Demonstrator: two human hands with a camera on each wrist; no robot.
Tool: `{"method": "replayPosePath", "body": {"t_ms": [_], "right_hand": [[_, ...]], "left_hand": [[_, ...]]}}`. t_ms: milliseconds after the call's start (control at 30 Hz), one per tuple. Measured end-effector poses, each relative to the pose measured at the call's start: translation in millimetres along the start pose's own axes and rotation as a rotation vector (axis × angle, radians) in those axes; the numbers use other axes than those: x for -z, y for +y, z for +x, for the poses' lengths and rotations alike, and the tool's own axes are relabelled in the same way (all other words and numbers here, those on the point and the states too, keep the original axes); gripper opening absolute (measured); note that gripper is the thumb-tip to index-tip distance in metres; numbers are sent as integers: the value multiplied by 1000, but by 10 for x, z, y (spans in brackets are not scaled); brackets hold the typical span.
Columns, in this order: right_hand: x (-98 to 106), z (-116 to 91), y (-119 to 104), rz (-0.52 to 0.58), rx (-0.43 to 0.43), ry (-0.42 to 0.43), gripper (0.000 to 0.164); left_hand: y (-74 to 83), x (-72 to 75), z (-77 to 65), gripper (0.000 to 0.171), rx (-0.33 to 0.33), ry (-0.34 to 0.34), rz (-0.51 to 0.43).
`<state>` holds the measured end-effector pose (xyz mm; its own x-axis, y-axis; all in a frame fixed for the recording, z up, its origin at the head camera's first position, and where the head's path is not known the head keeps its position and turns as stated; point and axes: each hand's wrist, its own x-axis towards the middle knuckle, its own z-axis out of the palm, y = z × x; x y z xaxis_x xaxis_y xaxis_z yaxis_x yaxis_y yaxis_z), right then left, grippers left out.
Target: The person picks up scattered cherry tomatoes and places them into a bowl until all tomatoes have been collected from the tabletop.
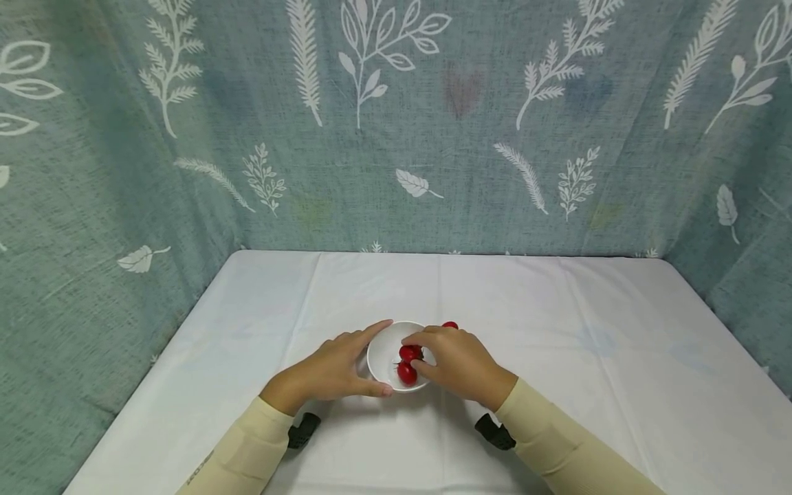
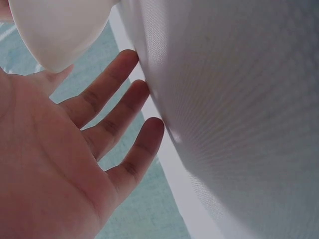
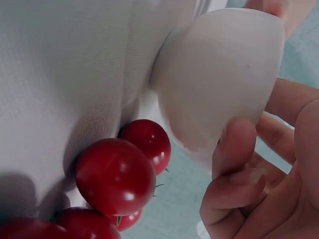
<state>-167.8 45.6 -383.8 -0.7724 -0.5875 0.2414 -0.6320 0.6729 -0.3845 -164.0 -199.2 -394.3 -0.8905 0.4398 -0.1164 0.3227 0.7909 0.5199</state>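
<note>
A small white bowl (image 1: 383, 348) stands on the table with red cherry tomatoes inside. My left hand (image 1: 328, 368) holds the bowl, its thumb on the near side and index finger at the far rim. In the left wrist view the other fingers (image 2: 122, 99) spread out below it, straight, by the tablecloth. Over the bowl's right rim, my right hand (image 1: 467, 364) pinches a cherry tomato (image 1: 408, 353) between thumb and index. Another cherry tomato (image 1: 406, 373) lies just nearer in the bowl. The right wrist view shows its remaining fingers (image 3: 237, 149) folded outside the bowl.
Several more cherry tomatoes (image 3: 115, 177) lie on the white tablecloth (image 1: 544, 330) to the right of the bowl, mostly hidden under my right hand in the head view. One tomato (image 1: 450, 324) peeks out beyond that hand. A leaf-patterned green curtain (image 1: 371, 172) encloses the table.
</note>
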Motion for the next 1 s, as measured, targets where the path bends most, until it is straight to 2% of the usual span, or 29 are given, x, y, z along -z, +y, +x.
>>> {"method": "replayPosePath", "body": {"t_ms": [333,667,1000], "right_hand": [[-26,43,14,29,-27,-67,27],[-51,101,17,67,-130,-142,21],[-59,127,32,89,-129,-159,19]], "left_hand": [[-3,3,-12,108,3,0,-9],[-2,-6,-17,108,8,-1,-4],[-16,-17,1,109,12,7,10]]}}
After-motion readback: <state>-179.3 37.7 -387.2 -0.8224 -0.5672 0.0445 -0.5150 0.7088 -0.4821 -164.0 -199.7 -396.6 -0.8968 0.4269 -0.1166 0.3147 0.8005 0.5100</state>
